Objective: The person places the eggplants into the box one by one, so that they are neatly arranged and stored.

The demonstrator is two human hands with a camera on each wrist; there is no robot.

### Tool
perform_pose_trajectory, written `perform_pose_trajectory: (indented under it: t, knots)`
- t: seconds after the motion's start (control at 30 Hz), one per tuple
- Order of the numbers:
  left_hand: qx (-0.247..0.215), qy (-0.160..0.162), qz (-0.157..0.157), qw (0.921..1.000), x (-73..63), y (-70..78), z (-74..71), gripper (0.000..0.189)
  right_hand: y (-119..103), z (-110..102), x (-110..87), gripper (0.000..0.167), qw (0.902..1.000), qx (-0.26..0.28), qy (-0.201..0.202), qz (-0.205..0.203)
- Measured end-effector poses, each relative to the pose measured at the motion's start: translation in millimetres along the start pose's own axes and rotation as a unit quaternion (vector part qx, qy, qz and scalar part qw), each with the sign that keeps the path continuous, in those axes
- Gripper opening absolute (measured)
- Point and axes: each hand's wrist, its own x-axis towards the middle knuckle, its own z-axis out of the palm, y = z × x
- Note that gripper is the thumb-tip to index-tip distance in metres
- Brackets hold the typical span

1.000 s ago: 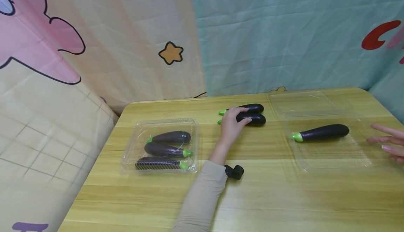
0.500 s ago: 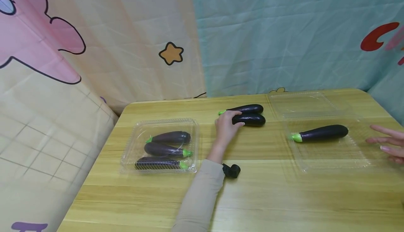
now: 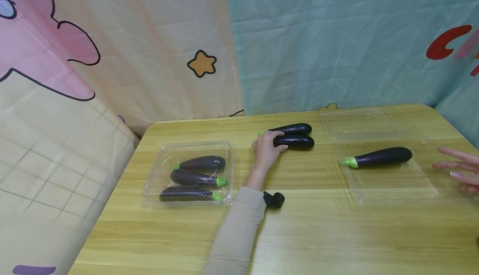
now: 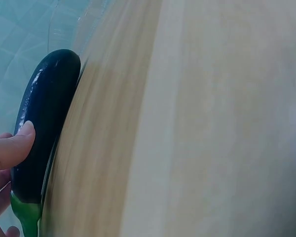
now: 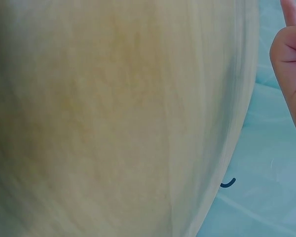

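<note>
Shifted toward the green stem (image 4: 27, 216) since a second ago, the left hand (image 3: 265, 149) pinches the nearer glossy, dark eggplant (image 3: 298, 142) between thumb and fingers by the wood-grained surface's (image 3: 322, 233) back edge, a second eggplant (image 3: 298, 128) lying right behind it. Toward the right edge, the right hand (image 3: 465, 168), fingers spread apart, is beside an open clear plastic box (image 3: 396, 190) holding a single eggplant (image 3: 385, 157). Near the left edge sits a lidded box (image 3: 154, 185) of ribbed clear plastic, three more eggplants (image 3: 192, 177) inside.
</note>
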Motion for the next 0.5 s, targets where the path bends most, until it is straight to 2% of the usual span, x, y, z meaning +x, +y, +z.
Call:
perform_pose_trajectory:
  t: [0.17,0.5]
  knots:
    - [0.011,0.000,0.001,0.9999,0.3,0.8,0.2,0.038,-0.9,-0.3,-0.1,0.085,1.0000,-0.001,0.004,0.003]
    - [0.002,-0.010,-0.007,0.9999,-1.4,-0.6,0.7,0.037,1.1,-3.9,3.2,0.087,0.9986,0.024,-0.041,-0.025]
